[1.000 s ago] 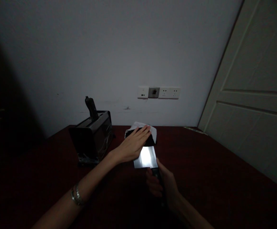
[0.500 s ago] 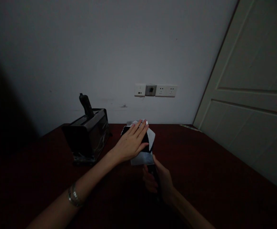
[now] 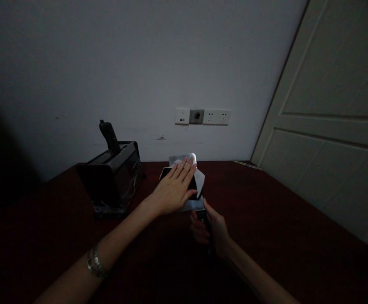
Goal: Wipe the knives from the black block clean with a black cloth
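Observation:
My right hand (image 3: 217,232) is wrapped around the black handle (image 3: 204,219) of a cleaver, whose wide metal blade (image 3: 182,159) points away from me above the table. Across the blade lies a black and white cloth (image 3: 199,181). My left hand (image 3: 176,185) presses flat on that cloth, fingers stretched out towards the blade's far end. Much of the cloth and the middle of the blade are hidden beneath it. Left of my hands stands a dark knife block (image 3: 120,177) with one black knife handle (image 3: 109,136) sticking up from its top.
The dark red-brown table (image 3: 234,202) meets a pale wall (image 3: 139,63) at the back. Sockets and a switch (image 3: 203,117) are set in the wall. A thin flat strip (image 3: 247,164) lies near the table's back right edge. On the right is a white panelled door (image 3: 329,126).
The cloth and my left hand have slid slightly down the blade towards the handle, so more of the far end shows. My right hand keeps its grip. The view has shifted a little.

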### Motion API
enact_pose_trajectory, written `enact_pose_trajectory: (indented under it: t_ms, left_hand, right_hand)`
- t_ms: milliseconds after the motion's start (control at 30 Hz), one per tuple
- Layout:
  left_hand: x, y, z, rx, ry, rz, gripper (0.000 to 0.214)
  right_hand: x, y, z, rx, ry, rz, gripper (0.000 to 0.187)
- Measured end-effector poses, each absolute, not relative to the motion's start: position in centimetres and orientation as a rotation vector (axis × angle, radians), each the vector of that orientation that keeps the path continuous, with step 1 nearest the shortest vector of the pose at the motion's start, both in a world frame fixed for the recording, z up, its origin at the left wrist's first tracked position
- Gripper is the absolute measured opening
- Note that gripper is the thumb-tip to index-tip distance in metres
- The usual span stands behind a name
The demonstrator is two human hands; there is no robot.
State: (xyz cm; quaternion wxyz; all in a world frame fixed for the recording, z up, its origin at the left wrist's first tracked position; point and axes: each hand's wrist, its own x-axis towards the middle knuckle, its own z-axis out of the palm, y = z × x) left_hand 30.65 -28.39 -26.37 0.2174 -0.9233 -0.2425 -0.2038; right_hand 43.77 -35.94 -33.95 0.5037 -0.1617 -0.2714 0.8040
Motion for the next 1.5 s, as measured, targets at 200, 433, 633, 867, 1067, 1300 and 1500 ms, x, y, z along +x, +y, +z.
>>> enact_pose_trajectory:
  t_ms: [200, 433, 633, 867, 1067, 1300, 1500]
  left_hand:
    - [31.6, -29.9, -27.1, -2.552, -0.623, -0.496, 0.067]
    - [31.0, -29.1, -26.3, -2.504, -0.724, -0.483, 0.067]
    - [29.7, -27.4, -25.8, -2.516, -0.71, -0.478, 0.067]
    - [30.2, -29.4, -26.1, -2.575, -0.547, -0.371, 0.065]
    - [28.8, -27.7, -24.9, -2.55, -0.636, -0.364, 0.061]
    - [29.2, -28.3, -25.4, -2.579, -0.529, -0.298, 0.064]
    - [30.1, -29.3, -25.8, -2.624, -0.437, -0.257, 0.064]
  right_hand:
    - [44.0, -35.8, -34.2, -0.403, -0.623, 1.935, 0.041]
    - [43.8, -36.2, -33.7, -0.386, -0.64, 1.973, 0.043]
    - [43.9, -36.1, -33.7, -0.372, -0.615, 1.995, 0.046]
    - [44.6, -35.9, -33.3, -0.289, -0.603, 1.954, 0.048]
    - [44.6, -35.9, -33.2, -0.241, -0.616, 1.987, 0.046]
    - [44.7, -35.4, -33.7, -0.261, -0.618, 1.953, 0.046]
    - [45.1, -35.3, -33.5, -0.302, -0.606, 1.902, 0.048]
